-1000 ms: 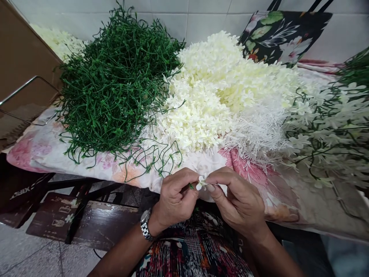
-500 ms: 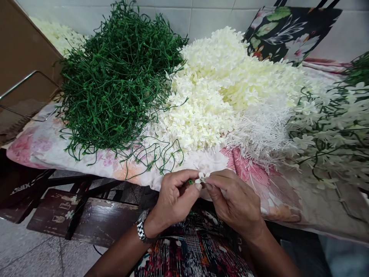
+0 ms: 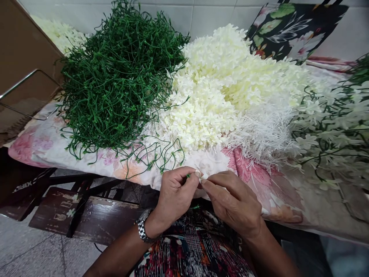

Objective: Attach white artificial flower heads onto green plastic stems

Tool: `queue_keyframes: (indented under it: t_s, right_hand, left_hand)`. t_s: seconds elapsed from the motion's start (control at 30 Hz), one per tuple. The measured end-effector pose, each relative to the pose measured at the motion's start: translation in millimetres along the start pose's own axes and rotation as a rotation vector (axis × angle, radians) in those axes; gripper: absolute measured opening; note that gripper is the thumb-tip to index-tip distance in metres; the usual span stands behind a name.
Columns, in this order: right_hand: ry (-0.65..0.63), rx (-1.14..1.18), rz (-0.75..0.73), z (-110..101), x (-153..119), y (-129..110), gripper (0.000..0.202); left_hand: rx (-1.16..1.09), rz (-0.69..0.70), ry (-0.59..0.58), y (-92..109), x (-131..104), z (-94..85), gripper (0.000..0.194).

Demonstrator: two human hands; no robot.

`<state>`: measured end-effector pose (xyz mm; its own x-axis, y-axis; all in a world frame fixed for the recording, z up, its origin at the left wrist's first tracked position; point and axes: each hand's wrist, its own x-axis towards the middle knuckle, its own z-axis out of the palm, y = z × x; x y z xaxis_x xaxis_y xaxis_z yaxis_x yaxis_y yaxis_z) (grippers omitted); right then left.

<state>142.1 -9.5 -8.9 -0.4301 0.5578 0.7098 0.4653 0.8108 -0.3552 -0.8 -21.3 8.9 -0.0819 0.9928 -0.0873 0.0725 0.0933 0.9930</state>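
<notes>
Just off the table's front edge, my two hands meet at the fingertips. With thumb and index finger, my left hand (image 3: 178,190) pinches a green plastic stem (image 3: 188,175); another bit of green shows below the hands. My right hand (image 3: 235,198) is closed, its thumb and index tips on a small white artificial flower (image 3: 201,178) that the fingers mostly hide. Beyond my hands lie a heap of green stems (image 3: 121,80), a pile of cream-white blossoms (image 3: 201,104) and a bunch of thin white sprigs (image 3: 262,132).
A floral cloth (image 3: 98,159) covers the table. Finished-looking white flower sprays (image 3: 331,134) lie at the right. A cardboard box (image 3: 31,50) with a wire handle stands at left, a dark floral panel (image 3: 294,32) against the tiled wall. A wooden stool (image 3: 109,215) is below.
The white flower, spread open between my fingertips before, is now mostly covered by them. My right fingertips have shifted slightly left, and a green bit now shows below my hands.
</notes>
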Motion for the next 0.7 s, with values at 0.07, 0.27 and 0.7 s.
queue_keyframes:
  t_s: [0.07,0.27,0.7]
  right_hand:
    - [-0.019,-0.005,0.003,-0.2,-0.6,0.8,0.028]
    - [0.02,0.032,0.05,1.4,2.0,0.1,0.023]
    - [-0.034,0.124,0.236,1.9,7.5,-1.1,0.015]
  left_hand:
    - [0.044,0.059,-0.004,-1.9,-0.7,-0.6,0.027]
    - [0.073,0.159,-0.023,-7.9,-1.1,-2.2,0.021]
    - [0.177,0.278,-0.003,-6.1,-1.8,-0.6,0.023]
